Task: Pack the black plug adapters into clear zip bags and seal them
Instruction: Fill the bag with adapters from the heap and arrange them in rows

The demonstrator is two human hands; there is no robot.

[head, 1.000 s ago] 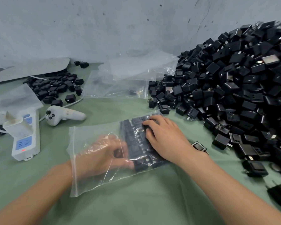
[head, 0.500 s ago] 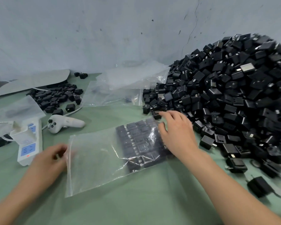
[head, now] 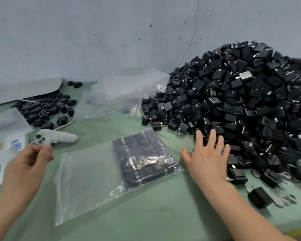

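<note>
We see a clear plastic zip bag lying flat in the middle of the green counter, with flat rows of black plug adapters packed against its right end. Its zip edge faces left, and we cannot tell whether that edge is sealed. The left hand hangs just beside the zip edge, apart from it, fingers loosely curled with thumb near forefinger and nothing visibly held. The right hand is spread wide with straight fingers, its tips touching the foot of the big heap of loose black plug adapters, its thumb near the bag's right corner. Only a narrow strip of counter separates bag and heap; broad bare room lies along the bag's near edge. Behind the left hand lie a white handheld controller and a white power strip, and farther back a small scatter of black adapters and a stack of empty clear bags.
</note>
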